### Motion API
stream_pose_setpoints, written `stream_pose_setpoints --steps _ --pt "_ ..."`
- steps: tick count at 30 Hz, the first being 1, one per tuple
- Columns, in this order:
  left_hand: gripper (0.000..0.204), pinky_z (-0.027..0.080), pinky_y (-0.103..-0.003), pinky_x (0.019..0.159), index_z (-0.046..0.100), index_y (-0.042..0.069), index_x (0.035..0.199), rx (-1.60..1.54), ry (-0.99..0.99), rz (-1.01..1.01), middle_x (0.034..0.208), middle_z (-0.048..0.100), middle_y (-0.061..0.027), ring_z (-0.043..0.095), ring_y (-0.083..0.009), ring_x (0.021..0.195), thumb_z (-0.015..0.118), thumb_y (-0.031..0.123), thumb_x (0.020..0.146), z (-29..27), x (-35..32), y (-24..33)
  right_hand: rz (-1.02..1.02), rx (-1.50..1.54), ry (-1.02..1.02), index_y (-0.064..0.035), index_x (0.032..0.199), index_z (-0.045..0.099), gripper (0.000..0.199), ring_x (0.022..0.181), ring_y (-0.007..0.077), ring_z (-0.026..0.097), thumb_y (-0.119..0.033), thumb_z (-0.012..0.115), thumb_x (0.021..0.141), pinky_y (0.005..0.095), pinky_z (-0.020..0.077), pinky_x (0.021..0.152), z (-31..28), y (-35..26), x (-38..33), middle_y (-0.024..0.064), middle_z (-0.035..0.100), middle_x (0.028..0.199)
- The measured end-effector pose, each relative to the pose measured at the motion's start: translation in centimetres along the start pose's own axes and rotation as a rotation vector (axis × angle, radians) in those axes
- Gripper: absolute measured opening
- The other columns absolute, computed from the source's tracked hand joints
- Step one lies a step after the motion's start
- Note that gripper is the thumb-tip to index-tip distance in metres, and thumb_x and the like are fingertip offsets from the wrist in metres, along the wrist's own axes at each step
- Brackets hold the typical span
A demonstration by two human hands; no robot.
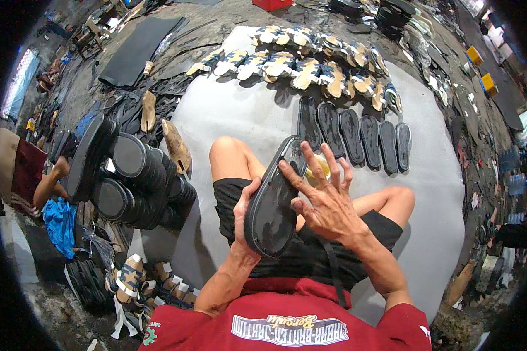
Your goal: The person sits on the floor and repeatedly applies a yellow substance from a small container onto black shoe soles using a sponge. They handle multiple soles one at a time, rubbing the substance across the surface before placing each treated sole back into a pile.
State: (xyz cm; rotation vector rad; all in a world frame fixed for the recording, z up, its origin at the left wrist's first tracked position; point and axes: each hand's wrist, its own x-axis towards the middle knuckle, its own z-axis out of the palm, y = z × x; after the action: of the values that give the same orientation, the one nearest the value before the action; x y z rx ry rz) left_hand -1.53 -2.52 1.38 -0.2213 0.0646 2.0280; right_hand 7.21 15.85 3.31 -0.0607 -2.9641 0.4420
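Note:
A black shoe sole (271,206) is tilted up over my lap, its face partly coated with something wet and shiny. My left hand (244,213) grips it by the left edge, thumb along the rim. My right hand (328,196) has its fingers spread over the upper part of the sole, the index fingertip touching the surface. Behind the right fingers a yellowish round thing (318,168) shows in part; I cannot make out what it is. Beyond my hands, a row of several black soles (351,136) lies face up, looking wet too.
Tan sandal uppers on lasts (306,73) stand in rows at the far side of the grey sheet (199,117). Stacked black soles (132,175) rise at my left, near wooden lasts (176,143). More sandal uppers (130,278) lie lower left. Another person's arm (50,184) shows at far left.

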Motion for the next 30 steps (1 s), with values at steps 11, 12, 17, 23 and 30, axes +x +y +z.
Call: stream_pose_setpoints --steps 11,12,17,23,30 --pt "0.055 0.066 -0.044 0.092 0.063 0.007 0.145 0.139 0.182 0.041 0.129 0.076 -0.0140 0.078 -0.0267 0.107 0.042 0.047 0.112 -0.5 0.4 0.1 -0.102 0.103 -0.162 -0.0454 0.169 0.036 0.061 0.166 0.0399 0.007 -0.066 0.036 0.111 0.0681 0.0007 0.126 0.9 -1.9 -1.4 0.0076 0.012 0.184" --pt "0.056 0.066 -0.045 0.093 0.063 0.007 0.145 0.152 0.198 0.053 0.129 0.076 -0.0147 0.078 -0.0267 0.108 0.042 0.047 0.112 -0.6 0.5 0.1 -0.114 0.110 -0.162 -0.0455 0.169 0.036 0.061 0.166 0.0399 0.007 -0.066 0.036 0.111 0.0679 0.0008 0.126 0.9 -2.1 -1.5 0.0075 0.012 0.183" --pt "0.057 0.063 -0.046 0.102 0.063 0.006 0.145 0.060 0.091 0.070 0.131 0.075 -0.0169 0.077 -0.0274 0.110 0.041 0.046 0.113 -0.9 0.2 0.1 -0.154 0.127 -0.161 -0.0466 0.167 0.040 0.060 0.165 0.0396 0.010 -0.066 0.040 0.110 0.0683 0.0019 0.126 1.0 -2.7 -1.9 0.0073 0.015 0.183" --pt "0.061 0.062 -0.046 0.100 0.064 -0.003 0.142 0.104 0.094 0.091 0.130 0.075 -0.0209 0.076 -0.0317 0.112 0.042 0.045 0.111 -1.9 0.6 1.4 -0.191 0.302 -0.022 -0.0434 0.164 0.047 0.052 0.164 0.0415 0.013 -0.049 0.045 0.112 0.0652 0.0041 0.127 1.6 -0.5 -2.3 0.0143 0.014 0.182" --pt "0.081 0.062 -0.046 0.085 0.045 -0.013 0.155 0.162 0.049 0.213 0.137 0.061 -0.0354 0.067 -0.0395 0.101 0.041 0.054 0.108 -2.1 1.0 1.8 0.450 0.024 -0.165 -0.0265 0.151 0.064 0.049 0.161 0.0460 0.020 -0.041 0.034 0.116 0.0635 0.0172 0.127 14.6 13.9 -1.8 0.0193 0.022 0.179"
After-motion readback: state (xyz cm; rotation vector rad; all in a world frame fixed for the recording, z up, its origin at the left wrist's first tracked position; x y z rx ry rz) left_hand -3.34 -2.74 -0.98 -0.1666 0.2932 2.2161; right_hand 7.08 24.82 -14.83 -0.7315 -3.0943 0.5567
